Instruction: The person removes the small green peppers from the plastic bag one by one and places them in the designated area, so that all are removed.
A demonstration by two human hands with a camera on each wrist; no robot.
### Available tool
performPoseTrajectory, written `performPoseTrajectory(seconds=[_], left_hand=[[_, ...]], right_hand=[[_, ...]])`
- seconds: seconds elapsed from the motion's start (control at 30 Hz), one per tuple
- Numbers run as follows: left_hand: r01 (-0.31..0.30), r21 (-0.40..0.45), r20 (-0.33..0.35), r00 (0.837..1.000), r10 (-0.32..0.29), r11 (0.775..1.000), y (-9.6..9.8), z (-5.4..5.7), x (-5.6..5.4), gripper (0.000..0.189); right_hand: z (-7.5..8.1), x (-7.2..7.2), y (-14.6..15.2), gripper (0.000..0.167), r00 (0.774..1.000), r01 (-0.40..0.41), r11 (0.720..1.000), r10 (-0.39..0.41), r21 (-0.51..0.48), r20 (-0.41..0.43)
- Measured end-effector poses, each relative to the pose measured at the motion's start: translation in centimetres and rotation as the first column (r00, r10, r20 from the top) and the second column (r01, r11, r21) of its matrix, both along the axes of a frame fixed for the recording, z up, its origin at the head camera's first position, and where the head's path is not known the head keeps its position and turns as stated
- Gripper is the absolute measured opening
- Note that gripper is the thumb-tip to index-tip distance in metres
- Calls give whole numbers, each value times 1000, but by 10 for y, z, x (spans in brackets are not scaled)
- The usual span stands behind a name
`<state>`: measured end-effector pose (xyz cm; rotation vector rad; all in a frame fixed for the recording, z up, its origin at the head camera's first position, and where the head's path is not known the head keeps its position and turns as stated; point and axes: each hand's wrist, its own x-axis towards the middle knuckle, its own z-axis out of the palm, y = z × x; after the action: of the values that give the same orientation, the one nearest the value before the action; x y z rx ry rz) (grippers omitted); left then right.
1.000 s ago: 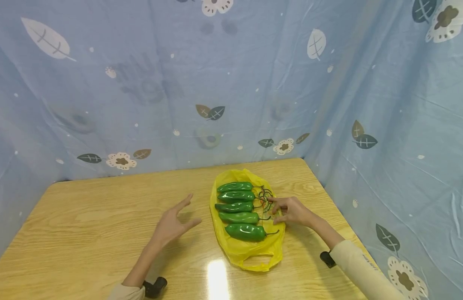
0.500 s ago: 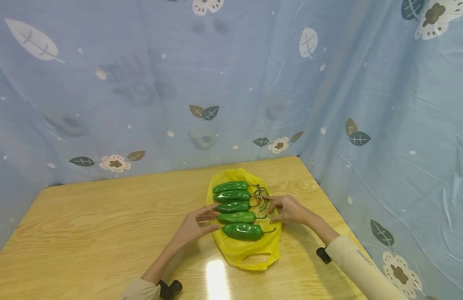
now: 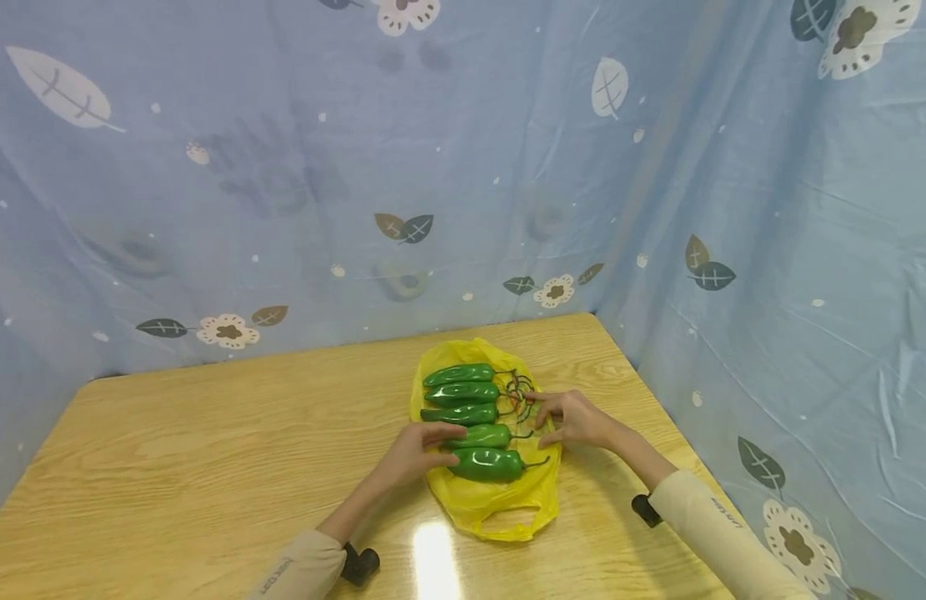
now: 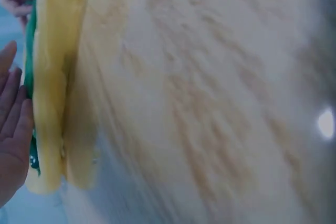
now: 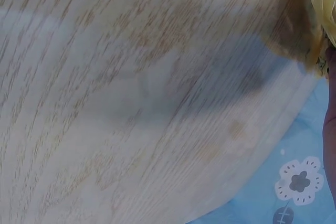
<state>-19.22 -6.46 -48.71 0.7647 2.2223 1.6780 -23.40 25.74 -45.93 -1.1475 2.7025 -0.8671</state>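
Observation:
Large green peppers (image 3: pixel 483 465) lie side by side in a row on a flattened yellow plastic bag (image 3: pixel 481 504). My left hand (image 3: pixel 416 452) is over the left tips of the two nearest peppers, thumb and fingers spread apart. The left wrist view shows that hand's (image 4: pixel 13 135) fingers extended beside the bag. My right hand (image 3: pixel 578 419) hovers at the bag's right edge. Its index finger reaches toward a cluster of thin, curled dark-green and reddish pieces (image 3: pixel 519 392), whose kind is unclear; contact cannot be made out. Only a sliver of this hand (image 5: pixel 329 129) appears in the right wrist view.
The bag lies on a light wood-grain table (image 3: pixel 230 450), toward its right side. Blue curtains (image 3: pixel 342 167) printed with leaves and flowers hang behind the table and along its right edge. A bright reflection shines on the tabletop near the front.
My left hand has moved right from the bare table to above the peppers' left ends. The right hand stays about where it was. The head view has shifted slightly.

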Motion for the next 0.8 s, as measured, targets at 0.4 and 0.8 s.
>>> performPoseTrajectory(seconds=[0.4,0.8], left_hand=[[71,-160,-144,985,-95,985,16,3,5,41],[72,-178,-127,987,-95,981,23,0,5,41]], right_hand=[[-3,-1,-2,20,1000,5,1000,-5,-14,22],[-3,3,-3,19,1000,9,1000,-8,-2,17]])
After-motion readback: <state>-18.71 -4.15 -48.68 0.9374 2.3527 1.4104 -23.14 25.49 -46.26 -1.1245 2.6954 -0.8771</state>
